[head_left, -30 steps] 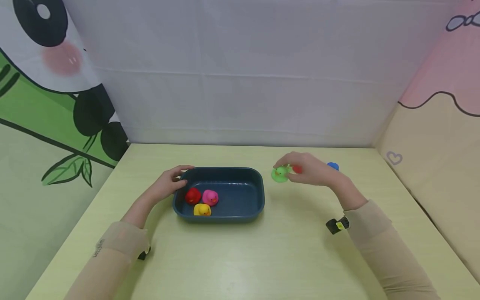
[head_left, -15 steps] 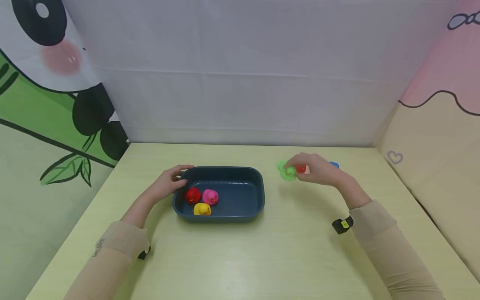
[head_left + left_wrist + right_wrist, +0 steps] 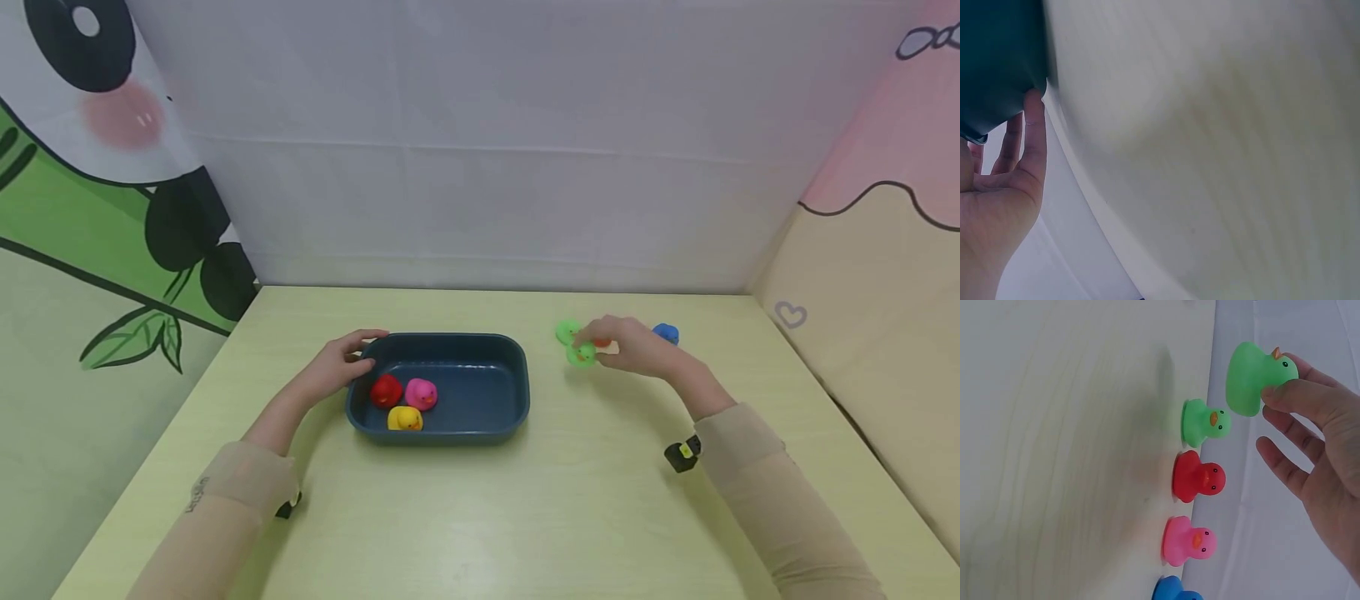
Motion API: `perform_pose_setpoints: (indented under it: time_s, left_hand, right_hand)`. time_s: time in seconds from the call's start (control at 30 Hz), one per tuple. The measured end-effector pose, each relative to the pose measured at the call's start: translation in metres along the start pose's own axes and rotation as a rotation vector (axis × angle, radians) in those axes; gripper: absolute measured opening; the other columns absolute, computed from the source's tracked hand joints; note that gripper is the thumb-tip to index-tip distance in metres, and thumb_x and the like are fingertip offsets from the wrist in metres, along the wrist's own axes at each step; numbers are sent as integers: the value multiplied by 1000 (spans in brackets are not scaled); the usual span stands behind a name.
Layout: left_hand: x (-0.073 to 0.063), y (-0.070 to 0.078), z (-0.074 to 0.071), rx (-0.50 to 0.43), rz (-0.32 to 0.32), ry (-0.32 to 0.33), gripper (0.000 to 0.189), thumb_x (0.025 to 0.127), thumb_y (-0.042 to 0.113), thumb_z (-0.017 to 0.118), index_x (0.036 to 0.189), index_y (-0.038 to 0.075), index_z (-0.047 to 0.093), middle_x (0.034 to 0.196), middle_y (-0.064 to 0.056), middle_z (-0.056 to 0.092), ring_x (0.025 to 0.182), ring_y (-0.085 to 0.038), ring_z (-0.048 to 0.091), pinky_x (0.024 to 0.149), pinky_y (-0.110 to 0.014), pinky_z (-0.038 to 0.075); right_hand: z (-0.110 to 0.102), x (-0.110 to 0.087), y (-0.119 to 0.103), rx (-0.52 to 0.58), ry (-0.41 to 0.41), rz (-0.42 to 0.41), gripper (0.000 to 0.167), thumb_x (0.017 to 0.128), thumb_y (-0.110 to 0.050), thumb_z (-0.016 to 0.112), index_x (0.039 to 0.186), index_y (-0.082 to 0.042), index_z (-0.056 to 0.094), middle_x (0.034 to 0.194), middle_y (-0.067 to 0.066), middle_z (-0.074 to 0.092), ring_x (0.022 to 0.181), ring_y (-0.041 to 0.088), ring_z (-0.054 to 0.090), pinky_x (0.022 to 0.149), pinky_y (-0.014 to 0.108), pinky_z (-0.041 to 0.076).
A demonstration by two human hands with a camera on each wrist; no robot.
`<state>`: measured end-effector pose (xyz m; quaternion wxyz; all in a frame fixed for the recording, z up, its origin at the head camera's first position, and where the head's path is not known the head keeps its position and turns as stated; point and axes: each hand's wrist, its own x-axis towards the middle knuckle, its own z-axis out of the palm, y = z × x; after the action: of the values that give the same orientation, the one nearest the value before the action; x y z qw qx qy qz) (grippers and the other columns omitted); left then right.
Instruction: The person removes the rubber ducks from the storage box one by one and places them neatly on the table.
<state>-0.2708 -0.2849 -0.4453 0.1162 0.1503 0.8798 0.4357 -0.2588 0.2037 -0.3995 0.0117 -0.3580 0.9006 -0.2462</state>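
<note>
Four lined-up ducks [image 3: 1200,478]; fingers [image 3: 1310,400] pinch raised green duck [image 3: 1249,381]

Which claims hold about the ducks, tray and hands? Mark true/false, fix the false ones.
1. The right-hand grip pinches a green duck, raised off the table. True.
2. The tray contains exactly three ducks: red duck, pink duck, yellow duck. True.
3. Nothing touches the tray. False: the left-hand grip holds its far left corner.
4. Every duck on the table outside the tray is yellow. False: second green duck, second red duck, second pink duck, blue duck.
</note>
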Motion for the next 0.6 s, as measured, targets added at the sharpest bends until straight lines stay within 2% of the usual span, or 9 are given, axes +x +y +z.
perform_pose_setpoints:
  time_s: [0.13, 0.27, 0.5, 0.6]
  left_hand:
    - [-3, 3, -1, -18, 17, -4, 49, 95, 12, 52, 142, 18, 41, 145, -22, 37, 116, -43, 50, 85, -41, 52]
    - [-6, 3, -2, -27, 29, -11, 49, 95, 12, 53, 142, 16, 41, 144, -23, 37, 116, -45, 50, 86, -44, 52]
    - [-8, -2, -1, -12, 39, -3, 47, 94, 12, 52, 140, 18, 43, 142, -21, 40, 112, -42, 53, 80, -35, 53]
    - [-9, -3, -2, -12, 38, -9, 47, 94, 12, 52, 140, 19, 43, 142, -20, 40, 113, -41, 53, 81, -35, 53]
  right_hand:
    - [7, 0, 5, -16, 23, -3, 37, 77, 8, 69, 104, -17, 69, 108, -1, 65, 98, 19, 59, 85, 44, 51]
    - [16, -2, 6, 15, 23, 12, 35, 78, 10, 68, 103, -15, 68, 104, -3, 65, 102, 19, 60, 87, 41, 51]
    - [29, -7, 4, -23, 10, 41, 33, 79, 6, 69, 107, -10, 68, 105, 0, 68, 100, 20, 62, 84, 40, 52]
    - [34, -9, 1, -29, 3, 76, 32, 80, 4, 70, 108, -10, 68, 107, 0, 68, 102, 20, 61, 87, 40, 52]
